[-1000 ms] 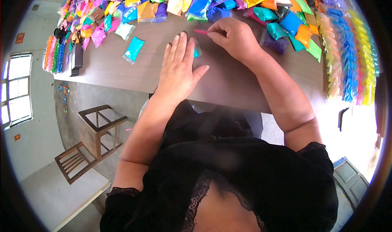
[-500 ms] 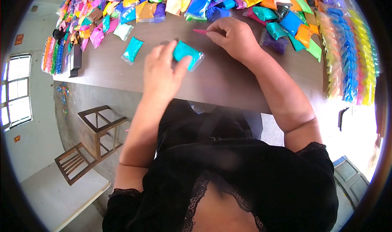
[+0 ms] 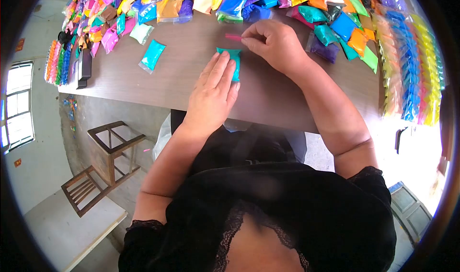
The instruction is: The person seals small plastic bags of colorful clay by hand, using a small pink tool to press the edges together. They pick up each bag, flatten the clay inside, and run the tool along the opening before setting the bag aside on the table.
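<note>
The left hand [image 3: 212, 95] lies flat and open, fingers [image 3: 221, 67] stretched together, pressing on a teal bag [image 3: 233, 61] that rests on the table [image 3: 158, 85]. It grips nothing; only the far edge and right side of the bag show past the fingertips. The right hand [image 3: 275, 44] sits just right of the bag, loosely curled, pinching a pink strip [image 3: 233, 37] between thumb and forefinger; the strip lies just beyond the bag, apart from it.

The step looks like flattening the bag, perhaps squeezing air out, before the strip is put to use. To do it well, I would keep the left palm level and press evenly from the near end of the bag toward its far end, so that the powder spreads thin instead of bulging to one side. Too much weight on one spot could strain a seam. The fingers should stay clear of the far edge, so the strip can come in there unhindered.

Left of the bag, well apart, lies a second teal bag [image 3: 152, 55] on bare wood. Beyond the bag, a heap of bags [image 3: 230, 1] in many colours runs along the far side of the table. Right of the bag, past the right hand, hang rows of yellow and blue packets [image 3: 412, 66]. Far left of the bag, a dark box [image 3: 84, 68] sits at the table edge.
</note>
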### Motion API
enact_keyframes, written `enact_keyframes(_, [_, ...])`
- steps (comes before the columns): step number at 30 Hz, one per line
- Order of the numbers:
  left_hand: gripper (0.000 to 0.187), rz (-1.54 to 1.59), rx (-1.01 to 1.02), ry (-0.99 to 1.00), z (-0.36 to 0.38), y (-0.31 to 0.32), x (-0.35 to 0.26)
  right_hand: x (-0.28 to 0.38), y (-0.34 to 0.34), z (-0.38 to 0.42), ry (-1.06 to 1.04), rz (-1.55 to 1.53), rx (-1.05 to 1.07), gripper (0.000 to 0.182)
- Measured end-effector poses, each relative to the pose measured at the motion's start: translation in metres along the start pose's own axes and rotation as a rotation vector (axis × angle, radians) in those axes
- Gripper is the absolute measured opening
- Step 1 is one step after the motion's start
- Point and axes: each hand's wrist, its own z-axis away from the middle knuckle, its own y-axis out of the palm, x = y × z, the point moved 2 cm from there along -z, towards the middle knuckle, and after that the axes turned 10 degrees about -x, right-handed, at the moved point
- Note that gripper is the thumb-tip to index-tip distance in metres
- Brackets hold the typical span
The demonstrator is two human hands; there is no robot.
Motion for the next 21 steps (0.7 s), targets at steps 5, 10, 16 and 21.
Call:
enact_keyframes(5, [0.048, 0.033, -0.041, -0.044, -0.001, -0.002, -0.001, 0.014, 0.009, 0.011, 0.113, -0.078, 0.162, 0.019])
enact_keyframes(10, [0.049, 0.042, -0.063, -0.026, 0.000, -0.001, 0.002, -0.001, 0.000, -0.001, -0.175, 0.266, -0.005, 0.016])
enact_keyframes(16, [0.048, 0.087, -0.084, -0.060, 0.001, 0.000, 0.004, 0.012, 0.001, 0.003, -0.065, 0.011, 0.135, 0.012])
enact_keyframes(21, [0.049, 0.086, -0.086, -0.034, 0.002, -0.002, 0.005, -0.008, -0.003, -0.004, -0.144, 0.186, -0.029, 0.012])
